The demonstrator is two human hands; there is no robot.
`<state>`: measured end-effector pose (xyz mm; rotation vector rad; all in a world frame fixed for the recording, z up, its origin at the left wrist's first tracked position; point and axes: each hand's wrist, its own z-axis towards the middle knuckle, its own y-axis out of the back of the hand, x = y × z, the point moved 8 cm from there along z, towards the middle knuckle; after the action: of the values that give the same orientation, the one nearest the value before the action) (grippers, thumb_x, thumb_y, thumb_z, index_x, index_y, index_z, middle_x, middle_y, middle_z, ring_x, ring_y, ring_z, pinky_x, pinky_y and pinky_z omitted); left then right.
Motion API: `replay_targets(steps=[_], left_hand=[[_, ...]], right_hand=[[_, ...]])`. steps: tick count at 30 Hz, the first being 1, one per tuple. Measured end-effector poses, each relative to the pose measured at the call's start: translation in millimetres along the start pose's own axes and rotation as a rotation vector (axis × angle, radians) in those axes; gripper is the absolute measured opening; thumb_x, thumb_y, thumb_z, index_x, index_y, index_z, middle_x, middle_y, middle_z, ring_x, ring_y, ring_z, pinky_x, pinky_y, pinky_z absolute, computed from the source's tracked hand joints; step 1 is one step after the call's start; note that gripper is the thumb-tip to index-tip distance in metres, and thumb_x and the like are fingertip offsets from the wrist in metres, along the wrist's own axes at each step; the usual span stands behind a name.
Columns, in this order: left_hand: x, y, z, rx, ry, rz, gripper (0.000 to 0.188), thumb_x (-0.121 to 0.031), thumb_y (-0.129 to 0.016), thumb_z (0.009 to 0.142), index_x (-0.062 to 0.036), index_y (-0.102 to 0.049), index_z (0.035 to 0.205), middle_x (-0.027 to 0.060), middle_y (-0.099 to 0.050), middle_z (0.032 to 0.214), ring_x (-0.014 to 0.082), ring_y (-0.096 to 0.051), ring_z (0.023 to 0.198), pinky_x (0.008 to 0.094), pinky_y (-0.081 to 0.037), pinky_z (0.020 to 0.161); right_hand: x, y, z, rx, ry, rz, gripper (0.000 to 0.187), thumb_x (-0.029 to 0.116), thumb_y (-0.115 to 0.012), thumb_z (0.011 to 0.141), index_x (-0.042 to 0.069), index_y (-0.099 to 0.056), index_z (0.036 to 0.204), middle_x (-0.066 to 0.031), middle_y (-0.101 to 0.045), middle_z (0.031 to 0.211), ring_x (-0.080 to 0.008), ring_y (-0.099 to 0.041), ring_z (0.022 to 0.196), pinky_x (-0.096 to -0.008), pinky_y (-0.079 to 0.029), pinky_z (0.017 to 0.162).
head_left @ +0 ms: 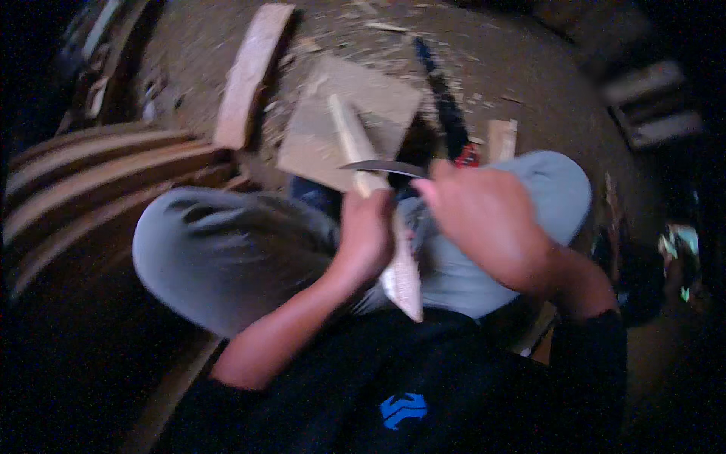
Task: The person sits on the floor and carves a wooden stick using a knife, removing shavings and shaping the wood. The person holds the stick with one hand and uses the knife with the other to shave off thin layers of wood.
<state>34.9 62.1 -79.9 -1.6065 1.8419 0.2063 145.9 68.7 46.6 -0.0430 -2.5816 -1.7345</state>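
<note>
My left hand (367,231) is closed round the middle of a pale, narrow piece of wood (350,129). Its far end lies over a flat square board (310,132), and its pointed near end comes toward my body. In my right hand (488,219) is a knife with a dark curved blade (386,166); the fist hides its handle. The blade crosses the wood just beyond my left hand and seems to touch it. Both hands are between my knees, slightly blurred.
A reddish plank (251,76) lies on the ground beyond my left knee. Long curved-looking boards (113,166) are stacked at the left. Wood shavings (454,68) and a long dark tool (442,94) with a red part lie past the board. A short wood offcut (502,138) is by my right knee.
</note>
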Motion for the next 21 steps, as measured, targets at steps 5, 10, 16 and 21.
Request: replay_targets(steps=[5,10,16,21], left_hand=[[-5.7,1.9,-9.9,-0.096,0.194,0.007,0.023,-0.025,-0.049,0.089,-0.0046,-0.049,0.100,0.0087,-0.052,0.077,0.0223,-0.055,0.055,0.0381,-0.047,0.046],[-7.0,-0.8,-9.4,-0.054,0.173,0.070,0.026,-0.032,-0.049,0.089,-0.0068,-0.052,0.096,0.0081,-0.053,0.076,0.0214,-0.054,0.055,0.0372,-0.047,0.048],[-9.5,-5.4,-13.3,-0.025,0.182,0.112,0.033,-0.040,-0.049,0.089,-0.0071,-0.055,0.092,0.0074,-0.053,0.074,0.0207,-0.053,0.055,0.0364,-0.046,0.049],[-14.9,6.6,-7.9,-0.027,0.099,0.078,0.036,-0.041,-0.049,0.088,-0.0059,-0.056,0.091,0.0072,-0.055,0.074,0.0210,-0.055,0.056,0.0369,-0.046,0.049]], right_hand=[[-20.2,-77.7,53.8,0.133,-0.048,0.098,0.027,0.028,-0.052,0.091,0.007,-0.068,0.083,-0.0112,-0.067,0.078,-0.0284,-0.068,0.071,-0.0414,-0.052,0.055],[-50.4,-70.4,78.7,-0.049,-0.242,0.247,0.038,0.037,-0.050,0.093,0.005,-0.070,0.088,-0.0136,-0.069,0.084,-0.0293,-0.069,0.082,-0.0435,-0.053,0.068],[-66.4,-70.2,71.1,-0.111,-0.312,0.568,0.043,0.039,-0.051,0.092,-0.001,-0.066,0.093,-0.0186,-0.068,0.087,-0.0337,-0.067,0.082,-0.0453,-0.053,0.073],[-75.8,-65.4,71.1,-0.161,-0.366,0.475,0.046,0.019,-0.060,0.081,-0.009,-0.054,0.117,-0.0196,-0.068,0.089,-0.0321,-0.068,0.084,-0.0425,-0.054,0.072]])
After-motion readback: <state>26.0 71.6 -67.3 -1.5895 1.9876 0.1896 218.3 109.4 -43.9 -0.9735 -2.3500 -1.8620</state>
